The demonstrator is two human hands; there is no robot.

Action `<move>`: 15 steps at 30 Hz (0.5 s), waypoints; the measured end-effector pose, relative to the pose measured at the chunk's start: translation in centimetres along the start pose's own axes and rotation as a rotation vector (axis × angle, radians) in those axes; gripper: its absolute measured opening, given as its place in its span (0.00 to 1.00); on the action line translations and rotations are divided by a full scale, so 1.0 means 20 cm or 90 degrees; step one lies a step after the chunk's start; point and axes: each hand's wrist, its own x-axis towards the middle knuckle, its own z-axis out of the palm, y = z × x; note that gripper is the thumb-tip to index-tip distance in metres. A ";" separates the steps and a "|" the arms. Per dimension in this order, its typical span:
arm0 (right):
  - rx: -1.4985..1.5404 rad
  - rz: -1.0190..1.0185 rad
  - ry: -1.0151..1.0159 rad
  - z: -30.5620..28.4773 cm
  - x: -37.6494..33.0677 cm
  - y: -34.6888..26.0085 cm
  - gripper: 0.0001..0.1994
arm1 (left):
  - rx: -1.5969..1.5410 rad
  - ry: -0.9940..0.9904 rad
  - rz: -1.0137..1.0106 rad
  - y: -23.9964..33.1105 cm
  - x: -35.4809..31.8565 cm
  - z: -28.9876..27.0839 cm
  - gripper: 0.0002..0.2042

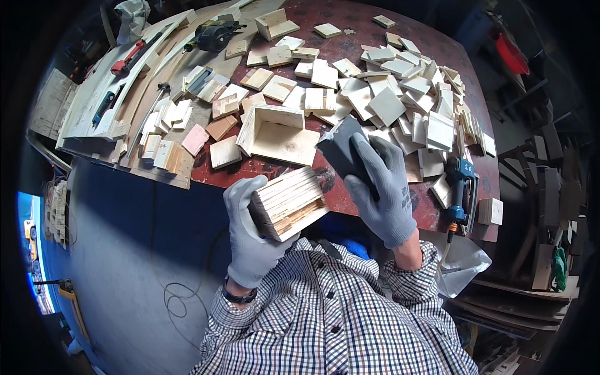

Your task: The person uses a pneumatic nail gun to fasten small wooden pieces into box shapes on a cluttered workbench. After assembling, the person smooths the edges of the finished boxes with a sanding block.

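The left hand [253, 240], in a pale grey glove, is curled around a wood block [290, 203] held in the air just off the near edge of the bench [335, 195]; its striped face is turned up, and whether it is one piece or a stack is hard to tell. The right hand [389, 194], gloved alike, is part-closed on a dark pad [345, 150], fingers over its upper face, near the block but apart from it. Dark printing runs along the right glove near the wrist, too small to read surely.

The blue nail gun [460, 187] at the bench's right side carries pale lettering on its body. Beyond the hands lies a three-sided wood piece [284, 147], with a heap of pale offcuts [387, 107] spread behind and rightward. A red tool [127, 58] and a black tool [215, 35] lie far left, their labels indistinct.
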 end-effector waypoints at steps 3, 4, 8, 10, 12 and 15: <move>-0.001 -0.101 -0.101 -0.05 0.01 -0.26 0.33 | -0.013 0.002 -0.036 0.01 0.01 0.03 0.47; -0.016 -0.123 -0.113 -0.01 -0.01 -0.31 0.34 | 0.028 -0.015 0.025 -0.02 0.01 0.03 0.48; -0.037 -0.074 -0.066 0.08 -0.01 -0.16 0.31 | -0.043 -0.004 -0.032 0.02 0.02 0.02 0.47; -0.071 0.009 -0.038 0.12 0.01 0.03 0.30 | -0.065 -0.007 -0.027 0.01 0.00 0.00 0.48; -0.069 0.059 -0.017 0.08 0.01 0.10 0.29 | -0.044 -0.016 0.013 0.02 -0.01 -0.01 0.48; -0.015 -0.003 0.021 0.01 0.03 -0.02 0.31 | 0.010 -0.017 0.056 0.02 0.00 -0.01 0.47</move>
